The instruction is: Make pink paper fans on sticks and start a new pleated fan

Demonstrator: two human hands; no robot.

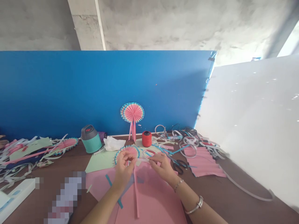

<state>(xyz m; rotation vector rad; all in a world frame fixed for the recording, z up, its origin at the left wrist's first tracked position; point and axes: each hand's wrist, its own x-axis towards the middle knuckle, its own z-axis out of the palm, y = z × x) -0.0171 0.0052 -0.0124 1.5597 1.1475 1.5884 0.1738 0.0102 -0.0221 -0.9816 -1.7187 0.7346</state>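
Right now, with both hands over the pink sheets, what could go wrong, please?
The left hand overlaps the nearest pleated fan in this view; pressing down there might crush its folds.

The black-handled scissors lie close to the right hand, so a sideways move could knock them.

Loose blue strips, such as the long one beside the left forearm, could be brushed out of place.

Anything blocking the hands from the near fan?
Nothing visible: the left hand overlaps the near fan in view, contact unclear, and the right hand is off to the fan's right, over pink paper.
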